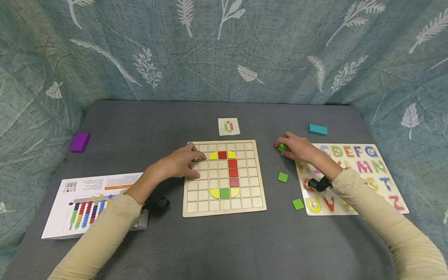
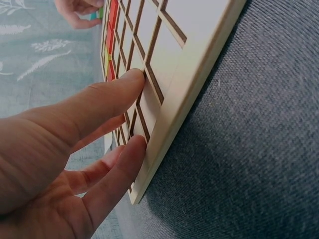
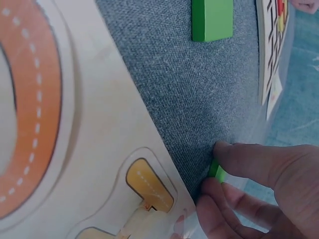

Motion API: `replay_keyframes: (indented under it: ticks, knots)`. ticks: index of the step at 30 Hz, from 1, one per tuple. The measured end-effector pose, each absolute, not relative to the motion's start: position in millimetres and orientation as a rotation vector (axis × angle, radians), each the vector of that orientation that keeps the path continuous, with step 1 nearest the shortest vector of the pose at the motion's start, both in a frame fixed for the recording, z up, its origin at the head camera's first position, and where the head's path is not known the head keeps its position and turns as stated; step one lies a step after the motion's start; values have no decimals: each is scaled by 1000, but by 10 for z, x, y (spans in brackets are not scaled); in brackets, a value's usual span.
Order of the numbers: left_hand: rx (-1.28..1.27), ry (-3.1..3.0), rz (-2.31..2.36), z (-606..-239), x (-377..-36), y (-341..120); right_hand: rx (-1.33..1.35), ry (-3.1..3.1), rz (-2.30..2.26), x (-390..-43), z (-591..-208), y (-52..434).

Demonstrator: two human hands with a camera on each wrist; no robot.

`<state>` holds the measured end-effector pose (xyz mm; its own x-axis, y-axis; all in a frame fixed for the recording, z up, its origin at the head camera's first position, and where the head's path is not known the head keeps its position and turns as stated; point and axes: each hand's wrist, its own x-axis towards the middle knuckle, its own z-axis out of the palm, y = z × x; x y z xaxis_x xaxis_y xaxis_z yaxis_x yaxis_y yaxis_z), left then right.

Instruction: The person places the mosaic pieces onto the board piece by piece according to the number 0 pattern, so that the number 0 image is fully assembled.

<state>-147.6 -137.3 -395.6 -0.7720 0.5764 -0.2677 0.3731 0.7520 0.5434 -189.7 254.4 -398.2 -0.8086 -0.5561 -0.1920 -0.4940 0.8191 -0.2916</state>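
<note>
Cream sleeves enter from the tabletop's near edge. Left hand (image 1: pixel 180 162) rests with straight fingers flat on the left side of the wooden grid board (image 1: pixel 250 194), which sits at centre and holds red, yellow and green tiles. Right hand (image 1: pixel 297 149) pinches a green tile (image 1: pixel 281 147) on the grey tabletop (image 1: pixel 147 124), just beside the alphabet puzzle board (image 1: pixel 399 204) toward the right edge. Two more green squares (image 1: pixel 282 177) lie between the boards.

Pale matt wooden grid board (image 1: pixel 224 179), rough grey cloth (image 1: pixel 157 124)
</note>
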Motion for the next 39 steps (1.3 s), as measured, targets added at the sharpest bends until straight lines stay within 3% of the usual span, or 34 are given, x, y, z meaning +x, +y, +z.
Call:
replay_keyframes:
  ticks: [20, 31, 39]
  knots:
    - [717, 2501, 661, -3953, -1477, -1379, -893, 2767, -342, -1896, -4028, 2443]
    - [713, 2503, 667, -3962, -1489, -1381, -1321, 2550, -541, -1696, -3945, 1390]
    - [729, 2498, 646, -3938, -1489, -1394, -1402, 2445, -511, -1668, -4016, 859]
